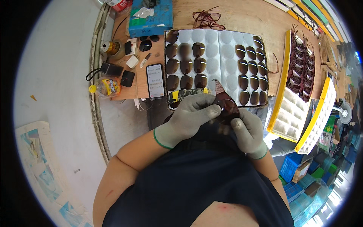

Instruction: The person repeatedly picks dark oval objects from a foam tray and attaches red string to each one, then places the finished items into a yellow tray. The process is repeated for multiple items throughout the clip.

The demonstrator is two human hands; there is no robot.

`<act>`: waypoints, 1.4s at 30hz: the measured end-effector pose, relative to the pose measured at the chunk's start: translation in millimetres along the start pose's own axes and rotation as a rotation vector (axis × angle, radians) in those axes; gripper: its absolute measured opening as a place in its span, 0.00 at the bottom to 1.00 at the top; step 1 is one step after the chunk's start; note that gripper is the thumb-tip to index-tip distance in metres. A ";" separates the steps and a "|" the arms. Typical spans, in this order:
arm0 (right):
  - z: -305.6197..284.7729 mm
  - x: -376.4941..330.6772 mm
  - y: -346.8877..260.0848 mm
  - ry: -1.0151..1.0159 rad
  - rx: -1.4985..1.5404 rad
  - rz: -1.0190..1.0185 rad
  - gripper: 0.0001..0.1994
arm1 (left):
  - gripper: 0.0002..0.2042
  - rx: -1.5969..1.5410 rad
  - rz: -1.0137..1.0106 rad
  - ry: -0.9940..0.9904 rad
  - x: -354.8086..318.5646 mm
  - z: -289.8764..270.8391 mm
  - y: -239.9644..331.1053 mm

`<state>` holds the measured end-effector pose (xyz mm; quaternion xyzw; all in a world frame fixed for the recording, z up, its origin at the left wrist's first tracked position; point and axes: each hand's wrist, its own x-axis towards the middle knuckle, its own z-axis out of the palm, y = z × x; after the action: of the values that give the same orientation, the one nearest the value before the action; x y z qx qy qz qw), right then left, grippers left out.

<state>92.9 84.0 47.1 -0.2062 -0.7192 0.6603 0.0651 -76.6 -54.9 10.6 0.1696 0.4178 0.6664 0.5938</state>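
Observation:
Both of my hands wear grey gloves and meet over the near edge of the lens tray. Between them is a dark reddish-brown pair of glasses (228, 109), one temple pointing up toward the tray. My left hand (194, 113) is closed, thumb and fingers pinching the glasses from the left. My right hand (247, 130) grips their right side, thumb in front. The tray (219, 85) has a white dimpled liner, with brown tinted lenses (186, 66) in rows on its left and right parts. A black-and-yellow patterned strip (189, 92) lies by my left hand.
Left of the tray are a phone (155, 81), dark sunglasses (145, 45), a bottle (107, 87) and a blue box (151, 20). Loose frames (207, 18) lie behind. On the right, a yellow-edged tray (289, 113) holds several frames (301, 68); another white tray (317, 115) stands beyond.

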 end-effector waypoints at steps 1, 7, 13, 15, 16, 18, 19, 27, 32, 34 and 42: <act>2.4 -2.9 -1.3 0.002 -0.046 -0.016 0.15 | 0.11 0.024 -0.014 -0.007 -2.5 -1.8 0.7; 11.5 -11.0 -18.3 -0.004 -0.227 -0.069 0.09 | 0.09 0.155 -0.036 0.033 -12.4 -2.7 11.0; 19.1 -4.0 -25.1 0.011 -0.412 -0.130 0.10 | 0.09 0.346 0.104 0.153 -4.3 4.4 17.6; 17.1 -6.0 -22.5 0.037 -0.442 -0.086 0.11 | 0.10 0.439 0.145 0.180 -4.6 4.3 12.2; 16.6 -7.3 -22.3 0.035 -0.450 -0.087 0.12 | 0.09 0.466 0.129 0.161 -6.3 5.0 13.3; 16.5 -10.4 -22.2 0.028 -0.467 -0.091 0.12 | 0.09 0.519 0.099 0.124 -10.6 7.3 17.7; 16.6 -11.1 -21.2 0.032 -0.469 -0.097 0.10 | 0.09 0.561 0.096 0.105 -10.9 7.3 20.0; 16.8 -12.8 -27.2 0.003 -0.486 -0.094 0.10 | 0.14 0.497 -0.054 0.060 -2.2 -6.2 22.2; 13.0 -8.0 -9.8 0.055 -0.284 -0.067 0.10 | 0.11 0.732 0.253 0.080 -9.1 8.6 32.5; 11.1 -7.1 -9.1 0.075 -0.230 -0.046 0.09 | 0.10 0.783 0.302 0.044 -10.5 9.1 35.9; 19.0 -10.0 -15.7 0.187 -0.369 -0.139 0.10 | 0.14 0.808 0.141 -0.047 -20.5 12.9 42.0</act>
<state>91.7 61.9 62.0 -0.2250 -0.8312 0.4893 0.1381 -89.6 -67.1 55.6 0.4324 0.6195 0.4839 0.4417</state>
